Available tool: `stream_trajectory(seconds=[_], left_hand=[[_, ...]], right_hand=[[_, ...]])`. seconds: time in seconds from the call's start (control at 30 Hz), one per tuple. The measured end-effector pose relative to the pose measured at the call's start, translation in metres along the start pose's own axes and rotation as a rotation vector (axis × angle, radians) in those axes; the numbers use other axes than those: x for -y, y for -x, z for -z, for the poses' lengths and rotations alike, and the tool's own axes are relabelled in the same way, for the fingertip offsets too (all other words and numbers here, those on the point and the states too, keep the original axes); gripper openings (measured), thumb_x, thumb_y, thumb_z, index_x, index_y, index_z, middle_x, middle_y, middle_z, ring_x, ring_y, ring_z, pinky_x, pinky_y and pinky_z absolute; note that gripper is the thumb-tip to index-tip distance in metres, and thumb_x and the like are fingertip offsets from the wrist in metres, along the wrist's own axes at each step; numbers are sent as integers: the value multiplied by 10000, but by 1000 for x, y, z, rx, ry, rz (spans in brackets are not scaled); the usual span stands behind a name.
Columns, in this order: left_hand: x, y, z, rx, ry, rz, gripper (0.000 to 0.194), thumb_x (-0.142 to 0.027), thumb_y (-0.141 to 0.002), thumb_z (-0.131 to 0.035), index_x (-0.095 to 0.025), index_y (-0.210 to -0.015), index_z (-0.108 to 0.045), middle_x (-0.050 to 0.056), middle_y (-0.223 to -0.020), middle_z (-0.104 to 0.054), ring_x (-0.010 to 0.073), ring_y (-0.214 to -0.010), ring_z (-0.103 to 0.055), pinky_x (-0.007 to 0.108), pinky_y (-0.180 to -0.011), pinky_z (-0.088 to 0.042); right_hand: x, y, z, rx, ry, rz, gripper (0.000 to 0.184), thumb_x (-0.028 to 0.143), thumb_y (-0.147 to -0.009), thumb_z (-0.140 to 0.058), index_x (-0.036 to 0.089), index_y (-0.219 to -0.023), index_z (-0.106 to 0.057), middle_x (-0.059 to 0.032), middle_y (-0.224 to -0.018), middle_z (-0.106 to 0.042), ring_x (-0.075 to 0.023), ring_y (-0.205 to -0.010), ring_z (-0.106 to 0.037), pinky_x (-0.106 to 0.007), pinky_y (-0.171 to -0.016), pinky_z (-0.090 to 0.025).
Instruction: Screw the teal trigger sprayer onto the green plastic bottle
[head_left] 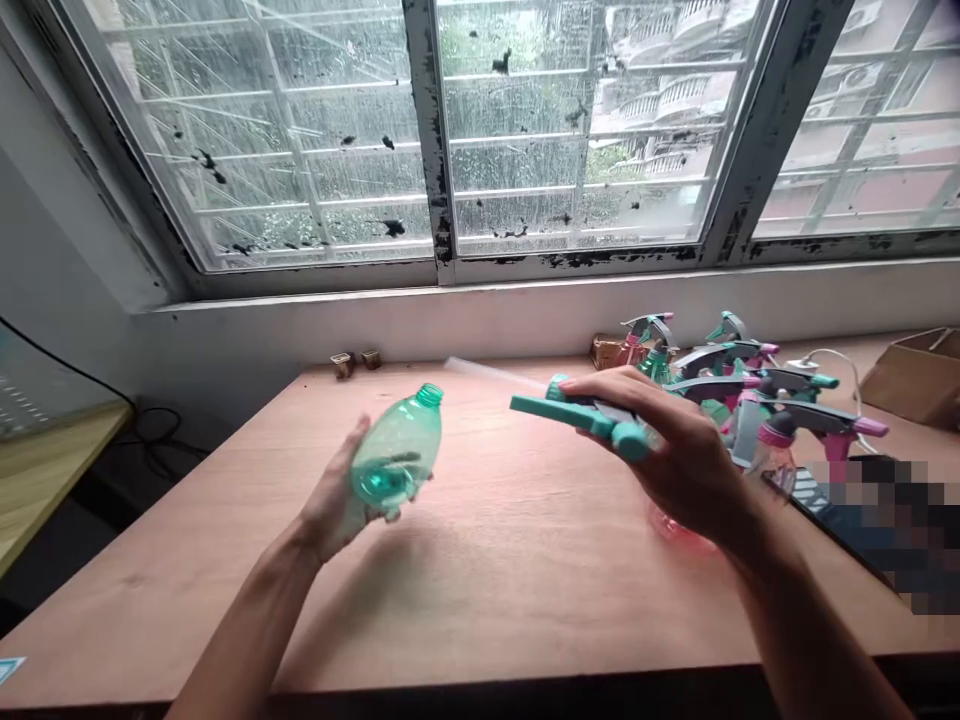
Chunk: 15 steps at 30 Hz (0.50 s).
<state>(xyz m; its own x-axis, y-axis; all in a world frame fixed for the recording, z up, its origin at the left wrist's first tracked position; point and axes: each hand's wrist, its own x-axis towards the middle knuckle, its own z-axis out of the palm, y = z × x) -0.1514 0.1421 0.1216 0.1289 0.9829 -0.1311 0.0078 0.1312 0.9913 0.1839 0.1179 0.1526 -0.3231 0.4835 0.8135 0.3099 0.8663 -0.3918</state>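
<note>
A see-through green plastic bottle (401,445) with a bare threaded neck is tilted in my left hand (337,505), whose fingers wrap round it from behind and below. The bottle is held above the wooden table. My right hand (679,445) grips a teal and grey trigger spray head (574,412). From the spray head a clear dip tube (495,372) points left toward the bottle's neck, apart from it. Behind my right hand stand several assembled spray bottles (780,440), pink and green, partly hidden by the hand.
The wooden table (480,610) runs up to the wall under a barred window (577,130). Two small brown blocks (352,364) sit at its back left. A cardboard box (919,375) and a white cable (855,380) are at the right, near a dark flat object (840,525), partly blurred out.
</note>
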Motion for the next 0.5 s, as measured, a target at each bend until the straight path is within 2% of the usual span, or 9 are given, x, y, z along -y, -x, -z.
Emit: stream_trajectory(seconds=[0.07, 0.13, 0.2, 0.27, 0.33, 0.4, 0.5], left_hand=[[3, -5, 17, -128, 21, -65, 764, -788, -876, -465, -100, -1153, -647, 225, -1102, -749, 299, -972, -739, 332, -677, -625], [11, -15, 27, -185, -24, -92, 682, -698, -816, -670, -121, -1177, -618, 214, -1218, -709, 313, -1130, -695, 366, -875, -612], [20, -25, 30, -232, -107, -101, 724, -542, -717, -853, -159, -1258, -562, 205, -1331, -645, 338, -1206, -660, 421, -959, -584], [28, -34, 28, -281, -209, -122, 842, -431, -639, -932, -205, -1328, -504, 190, -1408, -585, 352, -1267, -619, 464, -1018, -547], [36, -40, 25, -314, -302, -151, 875, -420, -631, -929, -222, -1353, -476, 175, -1431, -566, 346, -1302, -594, 476, -1070, -507], [42, -43, 25, -331, -385, -167, 847, -472, -675, -882, -211, -1360, -458, 173, -1418, -580, 344, -1301, -599, 486, -1093, -484], [49, -47, 28, -379, -530, -162, 871, -567, -723, -806, -208, -1404, -400, 182, -1437, -572, 379, -1354, -553, 542, -1129, -430]], right_hand=[[0, 21, 5, 106, 293, -72, 389, 168, -1026, -538, 240, -1403, -599, -105, -1163, -716, -297, -1081, -624, -437, -912, -493], [-11, 46, -7, 270, 555, -224, 449, 116, -1015, -479, 193, -1449, -561, -137, -1088, -720, -319, -991, -638, -451, -845, -514], [-28, 73, -28, 419, 740, -326, 551, 9, -948, -437, 173, -1461, -554, -163, -1146, -707, -329, -1005, -640, -486, -891, -512], [-44, 96, -47, 532, 793, -377, 639, -37, -900, -425, 175, -1497, -512, -173, -1245, -685, -325, -1100, -633, -494, -969, -499], [-50, 111, -57, 533, 818, -426, 672, -56, -895, -387, 158, -1527, -467, -188, -1324, -652, -322, -1169, -620, -494, -998, -500], [-44, 116, -55, 454, 810, -410, 673, -48, -910, -367, 164, -1545, -432, -190, -1389, -616, -329, -1254, -586, -504, -1023, -494], [-21, 113, -27, 225, 728, -280, 601, 104, -989, -471, 204, -1574, -376, -166, -1503, -528, -359, -1371, -496, -535, -1087, -444]])
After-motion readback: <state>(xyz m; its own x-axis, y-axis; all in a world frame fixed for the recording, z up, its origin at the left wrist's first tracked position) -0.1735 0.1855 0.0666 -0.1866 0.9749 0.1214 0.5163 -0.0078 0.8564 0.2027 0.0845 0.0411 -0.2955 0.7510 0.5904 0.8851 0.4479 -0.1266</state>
